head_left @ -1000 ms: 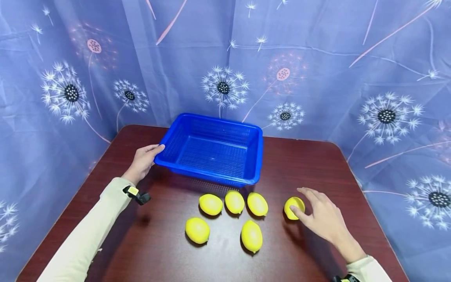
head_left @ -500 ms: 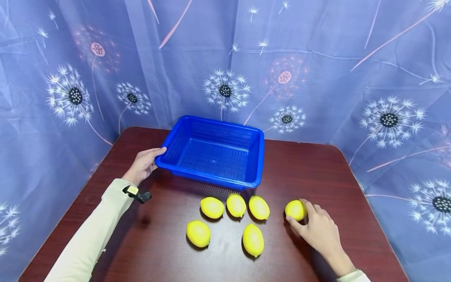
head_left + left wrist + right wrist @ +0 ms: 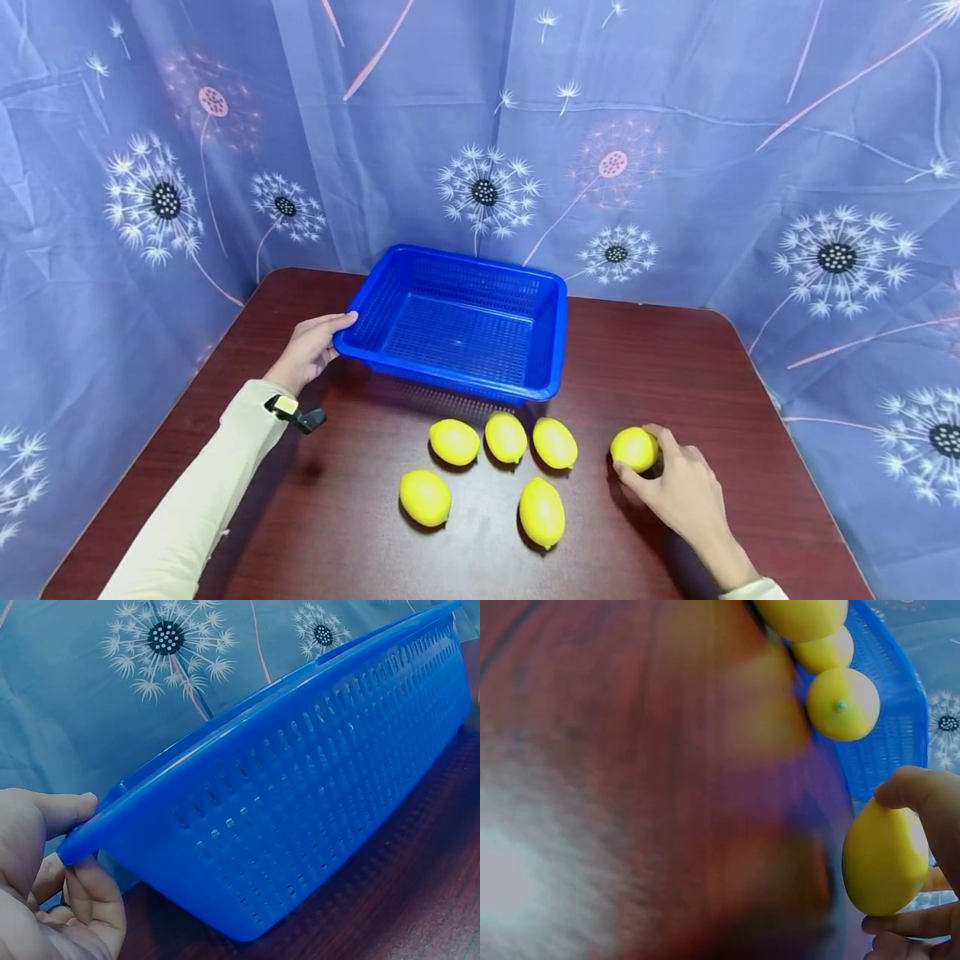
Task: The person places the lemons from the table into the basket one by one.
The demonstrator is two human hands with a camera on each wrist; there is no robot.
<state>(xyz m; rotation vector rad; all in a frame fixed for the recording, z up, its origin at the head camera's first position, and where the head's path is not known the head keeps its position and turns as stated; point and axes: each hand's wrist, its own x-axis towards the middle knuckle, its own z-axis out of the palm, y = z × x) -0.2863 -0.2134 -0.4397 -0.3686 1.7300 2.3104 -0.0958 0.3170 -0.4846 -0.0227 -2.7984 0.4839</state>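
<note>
My left hand point(image 3: 307, 350) grips the left front corner of a blue plastic basket point(image 3: 450, 385), thumb on top of the rim and fingers curled beneath it, as the left wrist view shows. The basket has slotted walls and holds nothing inside. On the right, my right hand point(image 3: 686, 492) pinches a lemon point(image 3: 633, 448) between thumb and fingers; in the right wrist view the thumb lies at one end of this lemon point(image 3: 883, 859) and a finger at the other. Several more lemons lie in front of the basket, among them one point(image 3: 542, 512) nearest the right hand.
A dark red-brown wooden table point(image 3: 660, 358) carries everything, its far corners rounded. Blue curtains point(image 3: 375, 150) with dandelion prints hang close behind it and along both sides. Three lemons, one of them point(image 3: 506, 437) in the middle, stand in a row near the basket's front wall.
My right hand has come in to the lone lemon on the right and closed its thumb and fingers on it. The left hand stays on the basket's corner.
</note>
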